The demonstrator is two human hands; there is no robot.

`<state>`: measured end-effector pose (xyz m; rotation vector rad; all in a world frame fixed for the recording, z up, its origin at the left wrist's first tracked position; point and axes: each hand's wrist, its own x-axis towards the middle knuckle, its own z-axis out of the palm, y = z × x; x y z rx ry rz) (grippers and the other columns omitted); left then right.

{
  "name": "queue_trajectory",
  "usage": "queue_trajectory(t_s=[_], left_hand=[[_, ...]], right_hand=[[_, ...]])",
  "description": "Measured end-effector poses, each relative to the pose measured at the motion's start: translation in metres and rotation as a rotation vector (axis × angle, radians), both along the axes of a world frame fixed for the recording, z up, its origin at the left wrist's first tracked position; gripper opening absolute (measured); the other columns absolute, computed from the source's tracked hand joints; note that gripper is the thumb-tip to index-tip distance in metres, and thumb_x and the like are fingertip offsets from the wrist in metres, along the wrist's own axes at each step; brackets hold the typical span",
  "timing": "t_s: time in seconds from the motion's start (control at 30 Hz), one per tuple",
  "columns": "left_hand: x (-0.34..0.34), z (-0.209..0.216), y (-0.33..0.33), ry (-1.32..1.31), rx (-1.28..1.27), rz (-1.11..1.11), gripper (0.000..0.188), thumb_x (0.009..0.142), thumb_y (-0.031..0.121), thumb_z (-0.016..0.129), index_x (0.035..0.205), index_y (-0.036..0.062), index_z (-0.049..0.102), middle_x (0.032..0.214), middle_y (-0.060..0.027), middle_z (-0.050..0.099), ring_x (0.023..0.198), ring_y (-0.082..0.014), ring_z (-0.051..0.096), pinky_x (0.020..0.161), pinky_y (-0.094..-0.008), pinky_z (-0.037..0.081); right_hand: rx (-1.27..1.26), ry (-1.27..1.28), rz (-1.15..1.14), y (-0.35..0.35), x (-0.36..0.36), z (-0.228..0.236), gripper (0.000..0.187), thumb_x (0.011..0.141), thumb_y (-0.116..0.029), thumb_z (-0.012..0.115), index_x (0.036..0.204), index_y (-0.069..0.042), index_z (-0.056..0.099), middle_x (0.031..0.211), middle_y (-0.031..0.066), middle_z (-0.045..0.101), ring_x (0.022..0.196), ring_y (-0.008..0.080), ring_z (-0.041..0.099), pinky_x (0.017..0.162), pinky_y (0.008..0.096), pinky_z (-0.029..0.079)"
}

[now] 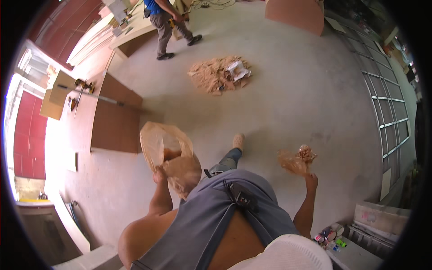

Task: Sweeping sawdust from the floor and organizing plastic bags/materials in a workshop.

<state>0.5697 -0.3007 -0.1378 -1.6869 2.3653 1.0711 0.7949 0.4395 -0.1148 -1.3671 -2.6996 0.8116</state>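
My left hand is closed on the edge of a large translucent tan plastic bag. The bag's mouth gapes upward, and something brown shows inside. Out to the right, my right hand grips a smaller crumpled brown plastic bag, which bunches up above the fingers. Both bags are held off the floor, well apart on either side of my body. Farther ahead, a heap of brown scraps with a crumpled white piece on it lies on the concrete floor.
A wooden box-like bench with power tools stands at left. Another person is walking near a workbench at the far left. A metal grid frame lies along the right. Bottles and cans are at lower right.
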Motion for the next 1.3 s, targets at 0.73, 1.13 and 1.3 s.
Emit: queue_trajectory(t_s=[0.73,1.13,1.3], left_hand=[[-0.456,-0.004,0.315,0.122,-0.035,-0.093,0.061,0.078,0.055,0.047,0.097,-0.0022,0.058,0.094,-0.0211,0.06,0.085,-0.0334,0.059,0.074,-0.041,0.046],[-0.625,0.097,0.483,0.452,0.071,0.22,0.069,0.075,0.053,0.055,0.103,-0.011,0.054,0.091,-0.0188,0.059,0.081,-0.0263,0.058,0.068,-0.0381,0.048],[-0.715,0.085,0.552,0.557,0.096,0.184,0.054,0.076,0.042,0.059,0.096,-0.0082,0.057,0.081,-0.0123,0.06,0.07,-0.0196,0.056,0.062,-0.0342,0.047]], right_hand=[[0.471,-0.596,0.374,0.212,-0.22,-0.087,0.013,0.075,-0.026,0.058,0.074,-0.015,0.065,0.06,0.006,0.059,0.062,0.0199,0.06,0.055,0.0392,0.048],[-0.038,-0.152,0.119,0.482,-0.569,-0.05,0.025,0.065,-0.024,0.06,0.074,0.0,0.061,0.063,0.0199,0.058,0.052,0.0322,0.056,0.05,0.0384,0.044],[-0.142,-0.105,-0.072,0.522,-0.666,-0.034,0.026,0.065,-0.024,0.06,0.065,0.002,0.056,0.064,0.0223,0.058,0.059,0.0367,0.057,0.055,0.0412,0.045]])
